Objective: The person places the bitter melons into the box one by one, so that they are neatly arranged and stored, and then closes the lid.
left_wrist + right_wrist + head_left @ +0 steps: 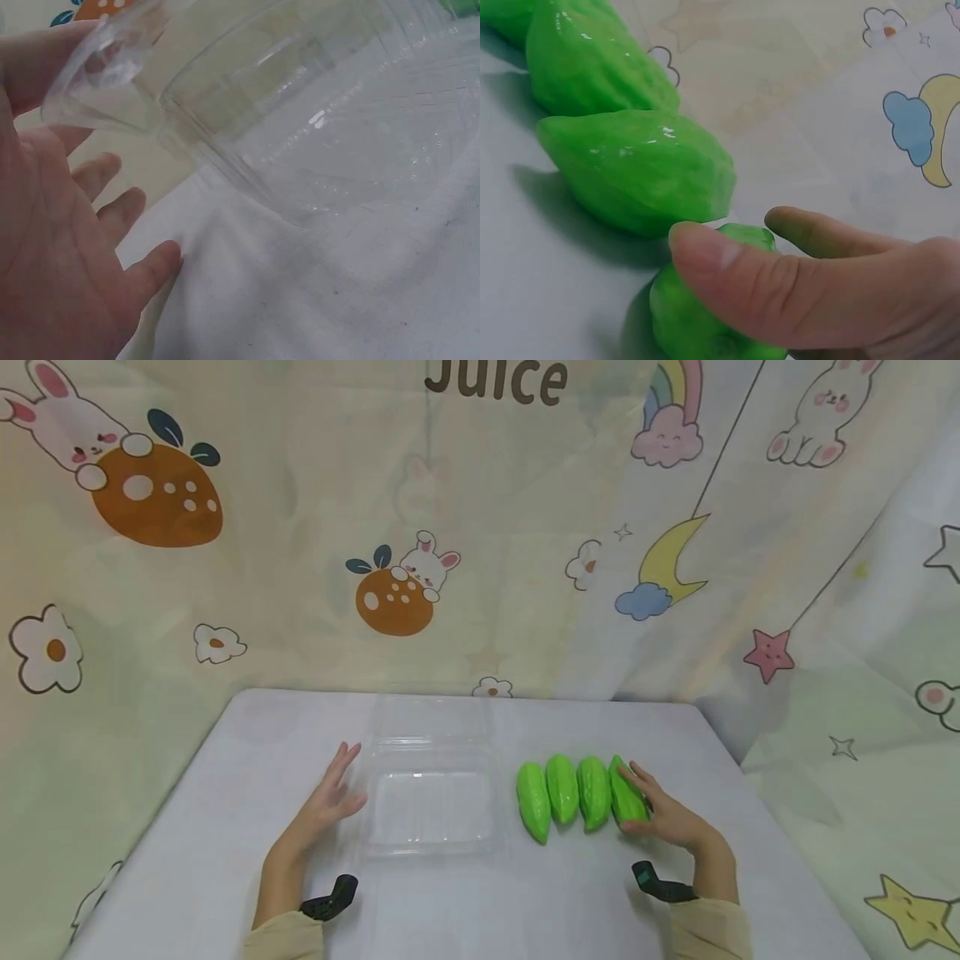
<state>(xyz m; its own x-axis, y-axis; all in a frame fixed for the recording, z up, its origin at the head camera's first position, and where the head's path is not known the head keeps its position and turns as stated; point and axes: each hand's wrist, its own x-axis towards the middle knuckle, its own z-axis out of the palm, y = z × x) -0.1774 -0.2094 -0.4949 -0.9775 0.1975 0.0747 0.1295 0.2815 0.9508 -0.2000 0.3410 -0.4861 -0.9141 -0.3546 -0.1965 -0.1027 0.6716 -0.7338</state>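
My right hand is around the rightmost green bitter melon, a bumpy fruit with a glossy skin. In the right wrist view the thumb lies across that melon, hiding part of it. Several more bitter melons stand in a row to its left, side by side on the table. At the left side of a clear plastic box, my left hand has its fingers spread and extended. The box's clear rim overlaps the left fingers in the left wrist view.
The box's lid is folded back toward the rear of the white table. A patterned cloth hangs right behind the table and at its sides. Black wrist devices sit on both forearms.
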